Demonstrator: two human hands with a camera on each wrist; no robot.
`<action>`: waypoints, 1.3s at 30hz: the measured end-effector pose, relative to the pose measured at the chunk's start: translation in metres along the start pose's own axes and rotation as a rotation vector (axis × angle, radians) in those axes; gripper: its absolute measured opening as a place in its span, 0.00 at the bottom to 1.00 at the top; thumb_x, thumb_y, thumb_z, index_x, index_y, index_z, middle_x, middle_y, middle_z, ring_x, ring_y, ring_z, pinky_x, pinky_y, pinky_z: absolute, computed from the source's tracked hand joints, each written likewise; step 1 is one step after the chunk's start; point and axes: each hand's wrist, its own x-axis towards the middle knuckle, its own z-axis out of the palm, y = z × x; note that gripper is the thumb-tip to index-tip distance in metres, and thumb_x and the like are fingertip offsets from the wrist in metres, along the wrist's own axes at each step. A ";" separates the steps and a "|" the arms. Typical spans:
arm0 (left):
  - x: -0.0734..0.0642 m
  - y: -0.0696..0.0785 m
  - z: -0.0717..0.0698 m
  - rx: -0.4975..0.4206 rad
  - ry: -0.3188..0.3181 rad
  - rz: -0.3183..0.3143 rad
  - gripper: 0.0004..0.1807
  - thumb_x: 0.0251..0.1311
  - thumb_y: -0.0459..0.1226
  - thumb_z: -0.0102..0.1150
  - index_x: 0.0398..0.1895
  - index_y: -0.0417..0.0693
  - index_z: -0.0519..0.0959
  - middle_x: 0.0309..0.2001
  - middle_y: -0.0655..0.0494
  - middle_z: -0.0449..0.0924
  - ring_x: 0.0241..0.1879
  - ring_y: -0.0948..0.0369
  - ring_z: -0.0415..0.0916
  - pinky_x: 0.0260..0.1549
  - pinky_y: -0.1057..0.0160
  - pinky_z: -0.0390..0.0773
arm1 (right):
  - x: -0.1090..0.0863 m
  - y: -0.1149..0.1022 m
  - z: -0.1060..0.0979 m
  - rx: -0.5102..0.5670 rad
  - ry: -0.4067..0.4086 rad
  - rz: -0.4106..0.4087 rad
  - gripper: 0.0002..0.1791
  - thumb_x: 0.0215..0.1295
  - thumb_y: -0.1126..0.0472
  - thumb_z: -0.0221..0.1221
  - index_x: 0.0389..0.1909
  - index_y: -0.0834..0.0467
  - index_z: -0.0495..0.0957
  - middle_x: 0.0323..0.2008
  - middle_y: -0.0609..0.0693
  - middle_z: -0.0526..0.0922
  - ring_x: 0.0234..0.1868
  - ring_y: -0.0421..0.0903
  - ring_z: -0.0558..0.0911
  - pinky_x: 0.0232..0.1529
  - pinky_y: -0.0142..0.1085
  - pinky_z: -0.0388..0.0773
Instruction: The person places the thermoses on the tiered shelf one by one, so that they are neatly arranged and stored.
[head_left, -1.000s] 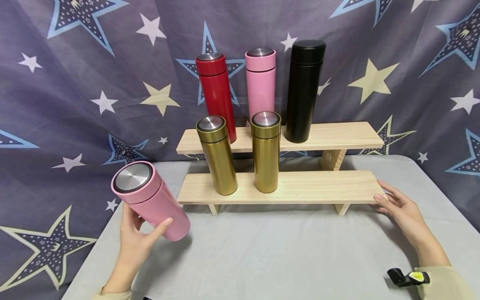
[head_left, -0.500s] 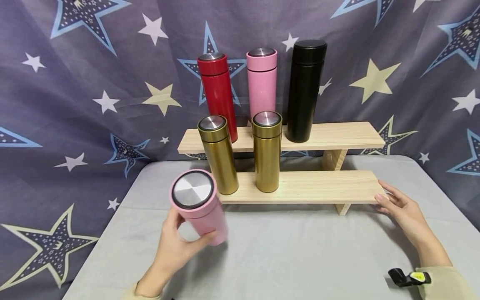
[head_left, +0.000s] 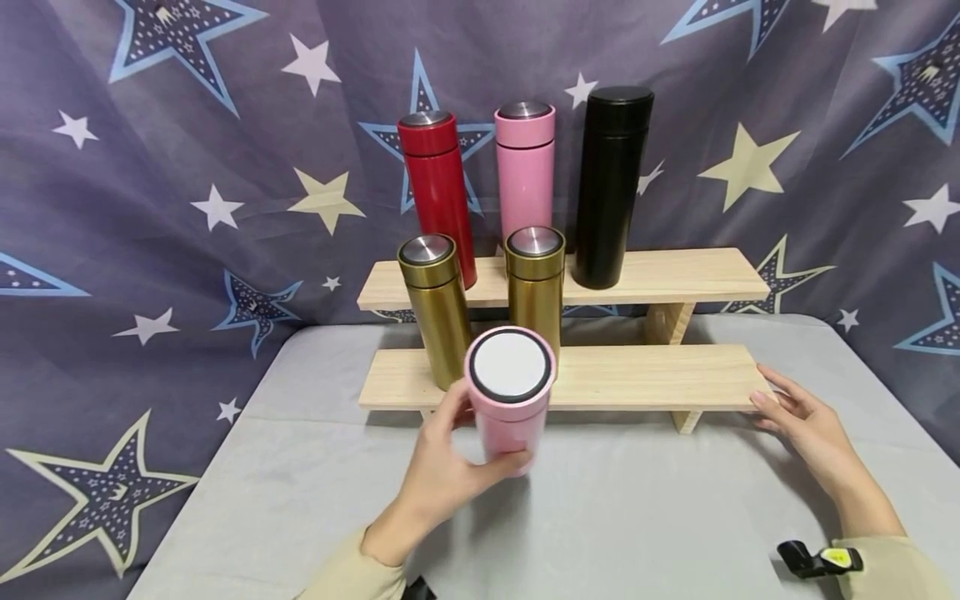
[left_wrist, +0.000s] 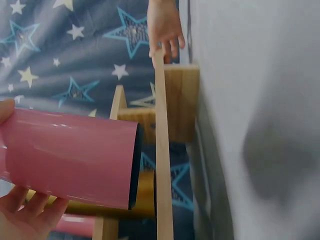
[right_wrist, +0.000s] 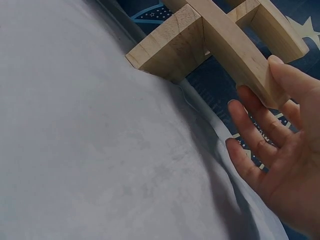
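Note:
My left hand (head_left: 442, 479) grips a pink thermos (head_left: 512, 417) with a steel-topped lid, thumb in front and fingers behind. It is held up off the table in front of the lower shelf, tilted, and overlaps the base of a gold thermos (head_left: 534, 283) in the head view. In the left wrist view the pink thermos (left_wrist: 75, 155) shows its dark base edge. A second gold thermos (head_left: 435, 308) stands left on the same shelf. My right hand (head_left: 810, 429) pinches the right end of the wooden two-tier shelf (head_left: 652, 379), thumb on top and fingers below, as the right wrist view shows.
On the upper tier (head_left: 690, 271) stand a red thermos (head_left: 438, 200), another pink thermos (head_left: 525, 179) and a black thermos (head_left: 613, 187). A grey cloth (head_left: 637, 500) covers the table. Behind hangs a curtain (head_left: 285, 275) with stars.
My left hand has carried the pink thermos rightward from the left of the shelf to in front of the gold ones, and it stands more upright. The right hand keeps its place on the shelf end.

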 end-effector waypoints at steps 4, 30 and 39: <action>0.009 0.004 0.019 -0.055 -0.042 -0.018 0.44 0.39 0.39 0.82 0.64 0.55 0.70 0.54 0.62 0.78 0.53 0.60 0.76 0.52 0.56 0.77 | 0.000 0.001 0.000 0.001 0.001 -0.001 0.35 0.72 0.64 0.57 0.76 0.62 0.54 0.42 0.29 0.82 0.39 0.33 0.84 0.38 0.25 0.80; 0.080 0.013 0.117 -0.256 -0.068 -0.096 0.43 0.46 0.37 0.79 0.67 0.58 0.68 0.53 0.59 0.78 0.52 0.66 0.74 0.50 0.64 0.77 | 0.000 0.003 0.000 0.060 -0.008 -0.024 0.33 0.72 0.65 0.57 0.75 0.57 0.59 0.43 0.31 0.83 0.39 0.32 0.84 0.38 0.26 0.80; 0.103 0.011 0.134 -0.329 -0.021 -0.150 0.43 0.47 0.38 0.79 0.68 0.60 0.68 0.50 0.61 0.79 0.47 0.68 0.76 0.46 0.64 0.78 | 0.000 0.002 0.001 0.041 -0.006 -0.018 0.34 0.72 0.64 0.57 0.76 0.60 0.57 0.43 0.30 0.83 0.39 0.33 0.84 0.38 0.27 0.80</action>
